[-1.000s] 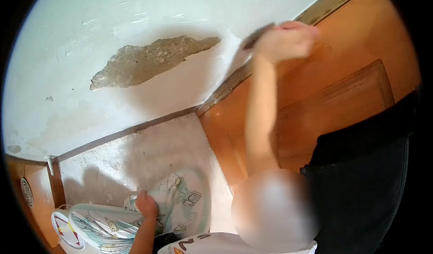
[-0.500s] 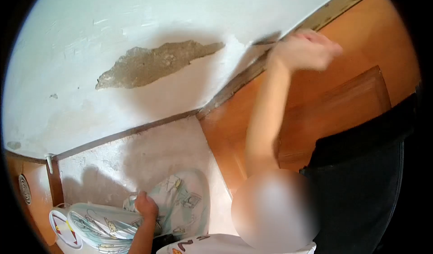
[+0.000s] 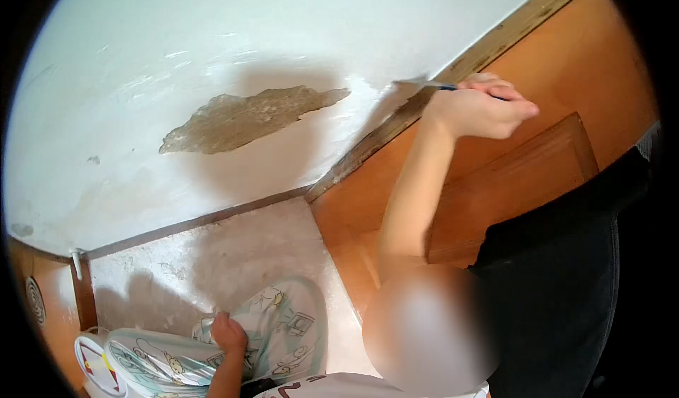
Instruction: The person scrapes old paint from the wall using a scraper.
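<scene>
My right hand [image 3: 482, 108], at the upper right, is closed round the blue handle of a scraper [image 3: 424, 83]. The thin blade reaches left to the white wall [image 3: 212, 37], by the edge of the wooden frame [image 3: 481, 51]. A rough brown patch [image 3: 251, 119] of bare plaster lies on the wall, left of the blade. Low in the view, my left hand [image 3: 230, 333] rests at patterned trousers [image 3: 293, 324] with its fingers curled; what it may hold is hidden.
An orange wooden door [image 3: 509, 165] with a raised panel fills the right side. Black fabric [image 3: 552, 271] hangs in front of it. At the lower left are a round white lid [image 3: 101, 363] and a small white peg [image 3: 76, 264]. A blurred round area [image 3: 431, 334] covers the bottom centre.
The whole view has shifted, with the wall patch lower in it. My right hand has moved right and down, and the scraper shows more sharply. My left hand has hardly moved.
</scene>
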Tool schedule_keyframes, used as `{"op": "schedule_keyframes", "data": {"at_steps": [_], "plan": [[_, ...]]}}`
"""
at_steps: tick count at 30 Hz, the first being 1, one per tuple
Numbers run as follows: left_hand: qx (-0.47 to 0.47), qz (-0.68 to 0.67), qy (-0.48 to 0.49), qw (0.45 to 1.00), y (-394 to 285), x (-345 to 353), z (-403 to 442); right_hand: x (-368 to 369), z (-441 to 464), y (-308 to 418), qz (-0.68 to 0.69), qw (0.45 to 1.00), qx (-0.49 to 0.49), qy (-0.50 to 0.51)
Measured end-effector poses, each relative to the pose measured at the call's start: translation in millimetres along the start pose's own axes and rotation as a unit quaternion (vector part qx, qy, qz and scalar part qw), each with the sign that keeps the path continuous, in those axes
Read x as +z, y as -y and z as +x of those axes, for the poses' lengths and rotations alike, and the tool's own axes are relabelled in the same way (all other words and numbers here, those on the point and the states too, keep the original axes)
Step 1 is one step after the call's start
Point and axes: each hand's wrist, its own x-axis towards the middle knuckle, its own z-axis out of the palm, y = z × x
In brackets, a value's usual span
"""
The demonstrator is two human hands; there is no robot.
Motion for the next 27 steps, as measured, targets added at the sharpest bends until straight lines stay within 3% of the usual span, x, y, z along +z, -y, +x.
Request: {"op": "schedule_keyframes", "data": {"at_steps": [4,8,11,12,15,18,23,25,27], "plan": [[0.017,0.007,-0.011,1.000,-0.9,-1.7,-0.7,3.3,-23.4,-35.2,-0.082,0.996,0.027,0.036],[0.002,0.006,0.005,1.000,-9.0,-10.8,-1.1,0.5,1.2,-4.6,0.008,1.000,-0.005,0.007],[-0.017,0.013,0.025,0.999,-7.5,-12.2,-4.6,15.5,-10.4,-33.1,-0.089,0.993,-0.080,-0.018],[-0.032,0.014,0.034,0.999,-3.0,-6.0,-4.6,12.2,-26.3,-33.1,-0.055,0.997,0.038,0.042],[-0.021,0.023,0.036,0.999,-0.8,-0.6,5.8,-1.3,-22.7,-38.4,-0.082,0.995,-0.057,0.026],[0.011,0.018,-0.004,1.000,2.6,-1.6,-2.8,19.8,-1.5,8.2,0.028,0.999,0.024,-0.018],[-0.014,0.015,0.007,1.000,-10.9,-5.0,-4.2,21.0,-19.9,-18.5,-0.072,0.995,-0.018,0.068],[-0.034,0.027,0.015,0.999,-8.2,-5.7,1.4,17.7,-17.0,-14.5,-0.035,0.998,-0.006,0.044],[0.005,0.030,-0.005,1.000,-1.1,-4.1,1.6,16.0,-0.7,9.4,0.026,1.000,0.010,0.001]]}}
